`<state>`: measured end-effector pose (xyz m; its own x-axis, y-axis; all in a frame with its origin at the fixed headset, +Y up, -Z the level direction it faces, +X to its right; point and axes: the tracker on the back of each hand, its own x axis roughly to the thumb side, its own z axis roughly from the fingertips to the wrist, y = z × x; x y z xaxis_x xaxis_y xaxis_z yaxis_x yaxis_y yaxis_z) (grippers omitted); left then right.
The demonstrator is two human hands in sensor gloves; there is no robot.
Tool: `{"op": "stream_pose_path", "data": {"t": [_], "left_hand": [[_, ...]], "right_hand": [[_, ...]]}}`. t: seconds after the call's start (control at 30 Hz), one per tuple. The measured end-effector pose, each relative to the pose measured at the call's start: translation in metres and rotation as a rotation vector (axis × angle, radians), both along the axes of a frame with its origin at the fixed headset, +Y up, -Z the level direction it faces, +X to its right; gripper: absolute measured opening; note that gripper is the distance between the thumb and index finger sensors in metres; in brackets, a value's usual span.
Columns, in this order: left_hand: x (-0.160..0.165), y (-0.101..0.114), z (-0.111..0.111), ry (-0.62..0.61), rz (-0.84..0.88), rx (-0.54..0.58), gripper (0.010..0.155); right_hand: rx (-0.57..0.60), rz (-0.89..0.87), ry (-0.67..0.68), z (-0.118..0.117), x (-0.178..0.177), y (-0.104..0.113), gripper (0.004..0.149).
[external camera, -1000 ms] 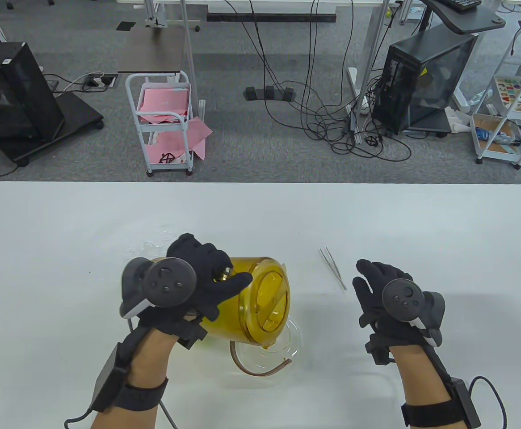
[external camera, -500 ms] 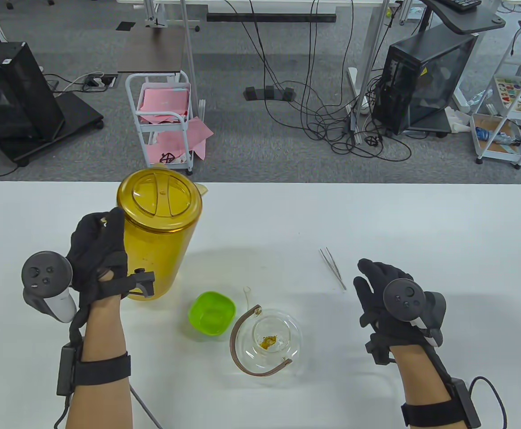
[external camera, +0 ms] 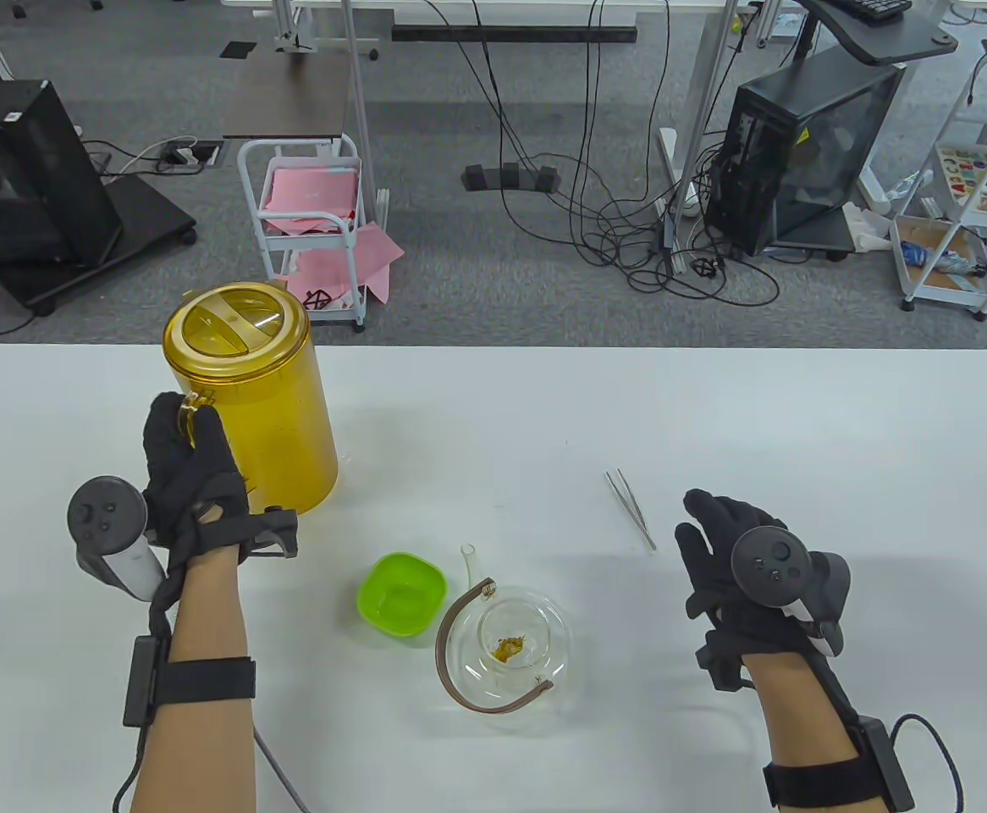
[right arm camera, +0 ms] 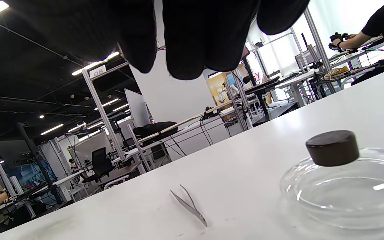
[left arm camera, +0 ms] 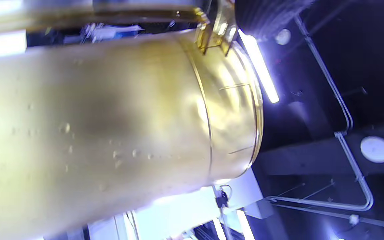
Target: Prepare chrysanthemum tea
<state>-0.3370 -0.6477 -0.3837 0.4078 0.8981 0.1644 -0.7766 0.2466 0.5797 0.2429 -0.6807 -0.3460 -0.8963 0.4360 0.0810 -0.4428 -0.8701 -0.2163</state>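
Handle of the yellow pitcher (external camera: 248, 398) hides inside the left hand (external camera: 189, 483).

The left hand (external camera: 193, 483) now holds the amber pitcher (external camera: 261, 398) upright, well left of the glass teapot (external camera: 506, 648), no longer tipped over it.

Pitcher (left arm camera: 112, 126) blurred, cut off at left edge.

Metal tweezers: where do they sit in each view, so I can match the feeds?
Table view: thin metal tweezers lie right of centre, beside the right hand.
Left wrist view: not visible.
Right wrist view: tweezers at bottom centre.
Shared landmark: white table.
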Motion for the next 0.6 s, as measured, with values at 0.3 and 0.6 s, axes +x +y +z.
{"op": "stream_pose_path", "data": {"t": [0.3,0.6], "left_hand": [[0.068,0.076,0.055,-0.187,-0.360,0.227,0.069],[0.113,-0.015,0.063,-0.581,-0.719,-0.069,0.059]], "right_hand": [[0.016,-0.015,0.013,0.001,0.000,0.003,0.054],[0.013,-0.010,0.022,0.000,0.000,0.000,0.054]]}}
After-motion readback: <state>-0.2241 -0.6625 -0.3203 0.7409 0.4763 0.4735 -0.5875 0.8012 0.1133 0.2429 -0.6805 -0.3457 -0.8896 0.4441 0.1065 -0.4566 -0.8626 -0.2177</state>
